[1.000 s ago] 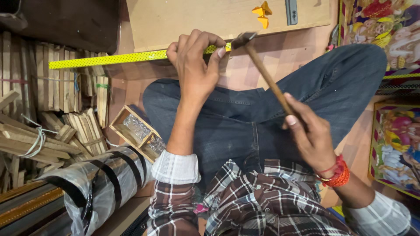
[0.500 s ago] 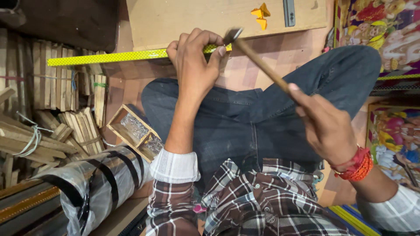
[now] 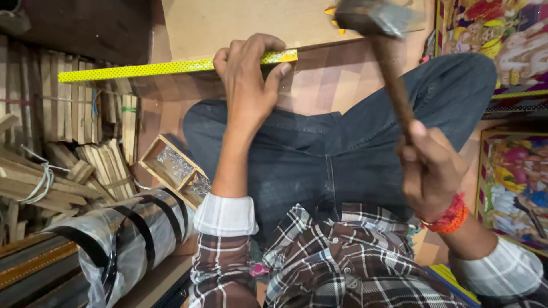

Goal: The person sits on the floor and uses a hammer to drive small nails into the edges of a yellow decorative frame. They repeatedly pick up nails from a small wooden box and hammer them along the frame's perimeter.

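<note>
The person sits cross-legged on the floor [image 3: 337,68] in dark jeans and a plaid shirt. The left hand [image 3: 248,74] is closed over the end of a yellow dotted moulding strip [image 3: 148,69], fingers curled over its top edge and thumb pressed below it. The strip lies flat on the floor, running left from the hand, with its far edge against a plain plywood board [image 3: 240,23].

The right hand [image 3: 431,171] is clenched around the wooden handle of a hammer [image 3: 391,57], a red thread band at the wrist. The hammer is raised: its metal head (blurred) sits high in the view, above the board's near edge and just right of the strip's end, clear of both.

A small open wooden box [image 3: 174,171] with a silvery lining lies beside the left knee. Bundles of wooden slats [image 3: 68,114] are stacked at the left, some tied with cord. A plastic-wrapped roll with black bands [image 3: 120,239] lies near the left elbow. Colourful framed pictures [image 3: 508,40] stand along the right side.
</note>
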`<state>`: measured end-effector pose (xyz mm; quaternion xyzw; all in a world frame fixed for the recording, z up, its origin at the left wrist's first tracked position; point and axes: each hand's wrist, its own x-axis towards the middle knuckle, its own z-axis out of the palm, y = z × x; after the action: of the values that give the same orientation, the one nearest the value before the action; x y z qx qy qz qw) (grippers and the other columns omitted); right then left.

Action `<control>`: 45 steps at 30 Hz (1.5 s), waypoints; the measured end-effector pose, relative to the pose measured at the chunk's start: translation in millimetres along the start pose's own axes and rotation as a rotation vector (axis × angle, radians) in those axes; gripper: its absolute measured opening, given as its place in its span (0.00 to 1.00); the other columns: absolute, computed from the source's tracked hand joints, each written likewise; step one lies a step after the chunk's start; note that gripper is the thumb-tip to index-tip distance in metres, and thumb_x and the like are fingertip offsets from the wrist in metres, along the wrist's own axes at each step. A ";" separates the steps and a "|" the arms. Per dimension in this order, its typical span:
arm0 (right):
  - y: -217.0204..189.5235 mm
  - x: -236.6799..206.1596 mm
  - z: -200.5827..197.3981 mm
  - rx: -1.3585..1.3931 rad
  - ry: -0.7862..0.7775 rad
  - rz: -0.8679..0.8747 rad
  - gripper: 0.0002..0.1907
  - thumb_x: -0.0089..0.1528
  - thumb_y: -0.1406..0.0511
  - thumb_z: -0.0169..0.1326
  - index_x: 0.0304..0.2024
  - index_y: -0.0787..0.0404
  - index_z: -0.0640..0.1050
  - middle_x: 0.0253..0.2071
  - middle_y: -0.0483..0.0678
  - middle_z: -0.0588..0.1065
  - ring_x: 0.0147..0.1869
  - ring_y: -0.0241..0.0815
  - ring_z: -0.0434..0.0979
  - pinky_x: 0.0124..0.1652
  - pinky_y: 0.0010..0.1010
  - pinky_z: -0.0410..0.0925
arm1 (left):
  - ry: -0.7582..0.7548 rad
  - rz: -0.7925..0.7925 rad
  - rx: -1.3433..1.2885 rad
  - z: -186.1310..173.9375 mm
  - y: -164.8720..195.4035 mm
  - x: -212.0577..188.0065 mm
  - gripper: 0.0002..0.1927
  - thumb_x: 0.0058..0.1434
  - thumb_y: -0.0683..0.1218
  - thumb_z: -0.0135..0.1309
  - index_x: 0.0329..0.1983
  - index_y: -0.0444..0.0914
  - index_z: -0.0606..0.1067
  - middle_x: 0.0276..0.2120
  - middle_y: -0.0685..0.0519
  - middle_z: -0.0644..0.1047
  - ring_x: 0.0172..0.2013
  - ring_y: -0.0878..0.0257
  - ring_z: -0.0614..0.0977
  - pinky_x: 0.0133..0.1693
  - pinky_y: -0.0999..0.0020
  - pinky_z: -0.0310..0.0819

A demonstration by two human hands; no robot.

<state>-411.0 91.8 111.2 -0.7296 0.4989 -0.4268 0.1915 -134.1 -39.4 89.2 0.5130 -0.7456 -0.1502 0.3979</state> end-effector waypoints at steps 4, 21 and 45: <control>12.3 0.3 10.1 -0.094 -0.161 0.018 0.27 0.65 0.80 0.51 0.66 0.62 0.72 0.34 0.52 0.70 0.35 0.46 0.71 0.35 0.34 0.66 | 0.041 -0.021 0.035 7.2 -3.5 -2.5 0.22 0.59 0.45 0.64 0.54 0.42 0.70 0.44 0.58 0.79 0.48 0.60 0.77 0.57 0.58 0.55; 10.1 -0.6 5.9 -0.059 -0.089 -0.005 0.33 0.64 0.82 0.52 0.69 0.55 0.69 0.33 0.49 0.71 0.33 0.45 0.73 0.32 0.31 0.66 | 0.053 -0.002 0.094 17.9 -8.7 -7.5 0.23 0.61 0.44 0.65 0.56 0.40 0.68 0.46 0.57 0.77 0.50 0.60 0.77 0.57 0.58 0.55; -11.7 13.4 7.3 -0.153 -0.249 0.178 0.28 0.65 0.78 0.53 0.68 0.59 0.71 0.30 0.54 0.65 0.29 0.51 0.68 0.34 0.38 0.65 | 0.070 0.059 0.141 13.6 -3.6 -6.4 0.17 0.57 0.48 0.67 0.46 0.43 0.75 0.42 0.57 0.76 0.47 0.56 0.74 0.55 0.56 0.55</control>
<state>-396.7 83.8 121.1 -0.7421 0.5651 -0.2752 0.2327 -140.9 -37.8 75.4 0.5226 -0.7548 -0.0675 0.3907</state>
